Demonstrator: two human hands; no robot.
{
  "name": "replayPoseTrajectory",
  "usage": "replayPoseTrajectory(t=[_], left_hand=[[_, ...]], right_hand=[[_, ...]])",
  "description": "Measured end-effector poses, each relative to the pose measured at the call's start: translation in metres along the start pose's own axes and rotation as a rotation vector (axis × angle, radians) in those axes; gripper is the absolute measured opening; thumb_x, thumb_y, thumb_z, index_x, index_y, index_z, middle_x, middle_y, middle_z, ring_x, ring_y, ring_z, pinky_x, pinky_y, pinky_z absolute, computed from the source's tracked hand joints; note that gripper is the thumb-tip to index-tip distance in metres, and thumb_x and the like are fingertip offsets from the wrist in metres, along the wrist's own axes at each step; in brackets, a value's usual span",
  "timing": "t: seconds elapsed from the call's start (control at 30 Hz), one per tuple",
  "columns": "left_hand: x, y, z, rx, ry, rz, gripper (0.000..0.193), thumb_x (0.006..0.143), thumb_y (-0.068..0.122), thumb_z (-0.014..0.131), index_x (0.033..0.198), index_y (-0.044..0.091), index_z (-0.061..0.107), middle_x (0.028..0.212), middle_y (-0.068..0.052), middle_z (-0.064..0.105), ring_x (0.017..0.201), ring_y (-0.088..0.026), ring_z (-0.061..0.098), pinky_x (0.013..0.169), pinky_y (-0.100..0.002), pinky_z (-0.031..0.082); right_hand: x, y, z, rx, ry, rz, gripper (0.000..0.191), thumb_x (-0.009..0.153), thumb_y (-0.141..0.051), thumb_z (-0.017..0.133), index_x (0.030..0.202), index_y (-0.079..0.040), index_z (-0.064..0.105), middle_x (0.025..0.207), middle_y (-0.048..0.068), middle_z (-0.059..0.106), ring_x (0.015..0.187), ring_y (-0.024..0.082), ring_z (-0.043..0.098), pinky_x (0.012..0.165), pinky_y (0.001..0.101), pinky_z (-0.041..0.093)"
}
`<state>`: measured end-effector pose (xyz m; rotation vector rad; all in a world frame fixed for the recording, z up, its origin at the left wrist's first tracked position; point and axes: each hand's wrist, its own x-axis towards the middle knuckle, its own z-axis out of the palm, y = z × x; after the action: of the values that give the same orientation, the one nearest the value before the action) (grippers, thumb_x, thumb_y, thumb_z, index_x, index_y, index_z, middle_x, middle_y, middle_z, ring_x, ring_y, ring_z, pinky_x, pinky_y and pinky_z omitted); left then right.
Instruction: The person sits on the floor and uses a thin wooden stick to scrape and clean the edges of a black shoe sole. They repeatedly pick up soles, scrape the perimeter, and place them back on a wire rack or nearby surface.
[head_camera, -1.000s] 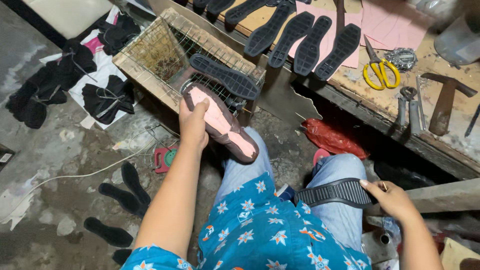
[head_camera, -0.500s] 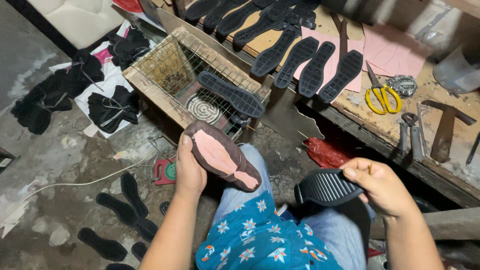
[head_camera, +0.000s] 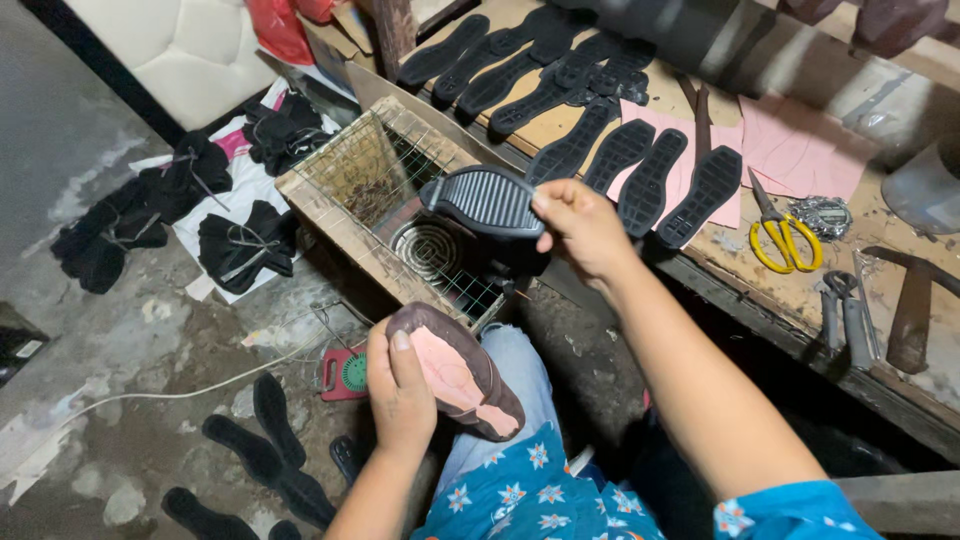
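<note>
My left hand (head_camera: 398, 385) is wrapped around the shoe upper (head_camera: 458, 370) over my lap, while my right hand (head_camera: 582, 228) pinches a black ribbed sole (head_camera: 485, 203) above the wire-topped box (head_camera: 372, 200).

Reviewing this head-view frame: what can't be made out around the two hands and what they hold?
- Shoe in the left hand: its toe end and far side are covered by the palm and fingers.
- Black sole in the right hand: its heel end is hidden under the fingers.
- Wire cage box: part of the coil inside is blocked by the sole.
- Top edge of the workbench: objects there are blurred and cut off.
</note>
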<state>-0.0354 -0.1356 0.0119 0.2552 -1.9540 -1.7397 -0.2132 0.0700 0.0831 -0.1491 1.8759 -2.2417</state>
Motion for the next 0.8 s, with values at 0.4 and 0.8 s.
replayPoseTrajectory(t=[0.4, 0.8], left_hand=[[0.004, -0.001, 0.010, 0.067, -0.148, 0.059, 0.029, 0.105, 0.024, 0.049, 0.119, 0.000, 0.057, 0.107, -0.013, 0.065, 0.100, -0.023, 0.063, 0.092, -0.035, 0.051], [0.020, 0.019, 0.036, 0.127, -0.186, -0.070, 0.034, 0.101, 0.030, 0.052, 0.120, 0.003, 0.061, 0.105, -0.018, 0.073, 0.097, -0.030, 0.072, 0.084, -0.039, 0.055]], right_hand=[[0.009, 0.064, -0.010, -0.427, 0.295, 0.038, 0.030, 0.090, -0.013, 0.075, 0.115, 0.001, 0.067, 0.088, 0.006, 0.073, 0.062, 0.010, 0.062, 0.057, 0.0259, 0.052], [-0.110, 0.084, 0.023, -0.607, -0.317, -0.273, 0.108, 0.062, -0.033, 0.095, 0.150, 0.000, 0.042, 0.139, 0.021, 0.061, 0.128, 0.033, 0.059, 0.105, 0.0413, 0.044]])
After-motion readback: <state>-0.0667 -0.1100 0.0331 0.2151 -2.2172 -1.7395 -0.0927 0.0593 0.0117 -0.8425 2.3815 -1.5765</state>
